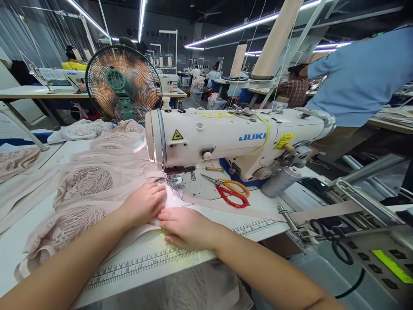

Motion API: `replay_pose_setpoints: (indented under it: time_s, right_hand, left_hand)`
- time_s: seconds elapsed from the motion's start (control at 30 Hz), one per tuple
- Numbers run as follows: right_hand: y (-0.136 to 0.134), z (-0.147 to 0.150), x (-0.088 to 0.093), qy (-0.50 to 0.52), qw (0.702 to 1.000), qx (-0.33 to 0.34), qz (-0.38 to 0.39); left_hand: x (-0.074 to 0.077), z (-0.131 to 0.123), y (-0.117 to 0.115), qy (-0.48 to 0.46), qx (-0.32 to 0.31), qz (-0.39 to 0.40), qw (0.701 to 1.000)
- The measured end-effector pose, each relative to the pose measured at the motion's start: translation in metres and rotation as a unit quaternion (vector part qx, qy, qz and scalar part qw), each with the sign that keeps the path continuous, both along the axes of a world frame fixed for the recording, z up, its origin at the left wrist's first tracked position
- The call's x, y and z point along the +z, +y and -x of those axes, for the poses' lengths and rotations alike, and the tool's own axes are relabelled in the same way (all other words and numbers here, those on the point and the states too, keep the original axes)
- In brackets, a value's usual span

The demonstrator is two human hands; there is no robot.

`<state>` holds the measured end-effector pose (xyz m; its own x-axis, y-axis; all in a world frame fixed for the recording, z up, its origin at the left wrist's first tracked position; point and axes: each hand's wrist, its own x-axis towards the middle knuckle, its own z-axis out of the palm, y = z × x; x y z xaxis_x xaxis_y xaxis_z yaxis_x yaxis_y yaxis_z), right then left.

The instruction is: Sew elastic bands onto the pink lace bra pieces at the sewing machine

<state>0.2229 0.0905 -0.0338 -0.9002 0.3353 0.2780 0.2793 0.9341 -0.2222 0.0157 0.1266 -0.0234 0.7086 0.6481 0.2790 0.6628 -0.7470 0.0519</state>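
A pale pink lace garment (93, 178) lies spread over the left of the sewing table, its edge running under the needle of a white sewing machine (200, 133). My left hand (145, 204) presses on the fabric just left of the presser foot (176, 183), fingers close together. Close by, my right hand (187, 226) has curled fingers on the fabric's near edge, below the needle; its fingertips are partly hidden. Red- and orange-handled scissors (230, 191) rest on the machine bed, right of my hands, blades toward the needle.
A ruler strip (129, 267) runs along the table's front edge. A grey thread cone (280, 183) stands right of the machine, near a metal tape guide (288, 217). Behind are a large fan (124, 86) and tall thread cones (274, 43). A person in a blue shirt (361, 73) stands at right.
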Motion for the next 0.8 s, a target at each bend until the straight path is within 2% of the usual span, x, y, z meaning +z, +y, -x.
replay_pose_setpoints:
  time_s: [0.17, 0.43, 0.8]
  right_hand:
    - [0.0047, -0.0024, 0.0027, 0.015, 0.999, -0.036, -0.007]
    - [0.0073, -0.0028, 0.0013, 0.019, 0.999, -0.036, -0.023]
    - [0.0076, -0.0046, 0.0062, 0.026, 0.999, -0.036, -0.015]
  left_hand:
    - [-0.0048, -0.0033, 0.0058, 0.002, 0.015, -0.01, 1.0]
    - [-0.0002, -0.0084, 0.0034, 0.018, 0.034, -0.016, 0.999]
    - [-0.0023, -0.0074, 0.0077, 0.017, 0.039, -0.01, 0.999]
